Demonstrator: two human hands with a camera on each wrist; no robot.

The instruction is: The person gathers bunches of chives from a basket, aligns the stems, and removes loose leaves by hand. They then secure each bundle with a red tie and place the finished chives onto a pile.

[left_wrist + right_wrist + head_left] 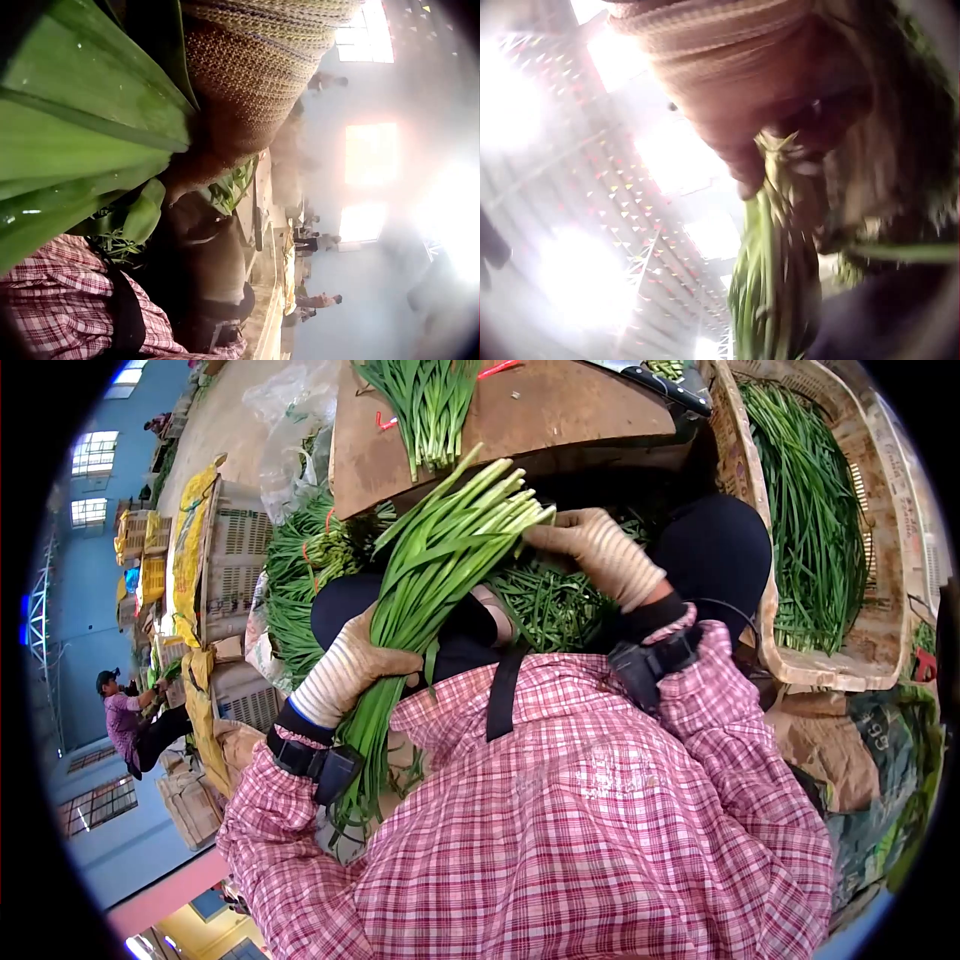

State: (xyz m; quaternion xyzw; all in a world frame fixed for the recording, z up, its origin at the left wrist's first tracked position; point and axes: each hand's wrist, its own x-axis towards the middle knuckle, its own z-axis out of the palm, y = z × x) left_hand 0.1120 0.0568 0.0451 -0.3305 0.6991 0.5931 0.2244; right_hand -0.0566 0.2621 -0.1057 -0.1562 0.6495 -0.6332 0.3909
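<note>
One blue wall stands far off to the left of the brown board, with another person working on that side too. The board's worn surface shows to the right of the tied bundle, giving me some room over it; its near edge faces my knees. Right of the board, a dark gap separates it from the pale crate, whose high rim surrounds long green leaves. Left of the board, greens with red ties crowd that side.

My bunch of green stalks slants over my lap on the near side of the board, pale ends up by its edge; I can't tell whether they touch it. My left hand is curled round the leaves lower down, and my right hand pinches the cut ends with bent fingers. The tied bundle lies on the board. At the board's right edge, a knife points its black handle toward the crate. One red strip shows beside the bundle on the board.
</note>
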